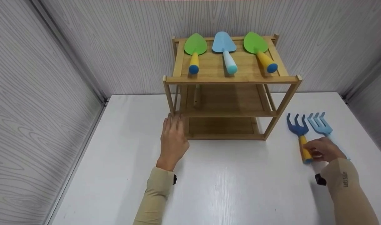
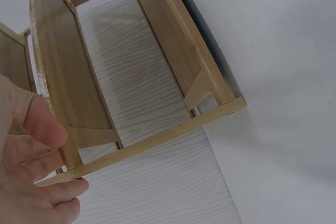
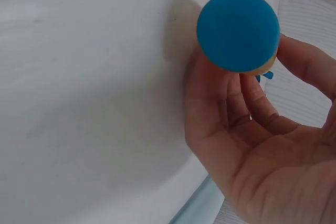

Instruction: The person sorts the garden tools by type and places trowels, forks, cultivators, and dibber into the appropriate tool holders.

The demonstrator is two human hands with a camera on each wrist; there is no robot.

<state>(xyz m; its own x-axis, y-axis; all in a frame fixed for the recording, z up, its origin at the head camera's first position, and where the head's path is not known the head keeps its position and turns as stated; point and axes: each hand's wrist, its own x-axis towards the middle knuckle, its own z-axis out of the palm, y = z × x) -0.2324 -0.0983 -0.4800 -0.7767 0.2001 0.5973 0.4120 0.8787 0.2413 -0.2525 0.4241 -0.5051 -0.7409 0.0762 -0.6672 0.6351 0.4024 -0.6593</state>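
My left hand (image 1: 174, 139) grips the front left post of a small wooden rack (image 1: 226, 115); in the left wrist view the thumb and fingers (image 2: 44, 121) are on either side of the wood near a shelf. On the right, my right hand (image 1: 326, 149) holds the yellow handle of a toy hand rake (image 1: 298, 129) with dark blue prongs. Its round blue handle end (image 3: 238, 31) faces the right wrist camera, with fingers curled round the handle. Beside it lies a light blue hand rake (image 1: 322, 125), its handle partly hidden by my right hand.
Along the rack's top lie a green trowel (image 1: 195, 48), a light blue trowel (image 1: 223, 45) and another green trowel (image 1: 255, 43). A slim pale object (image 1: 197, 96) is on the middle shelf, mostly hidden. Wood-grain panels (image 1: 52, 62) enclose the white table (image 1: 221, 187).
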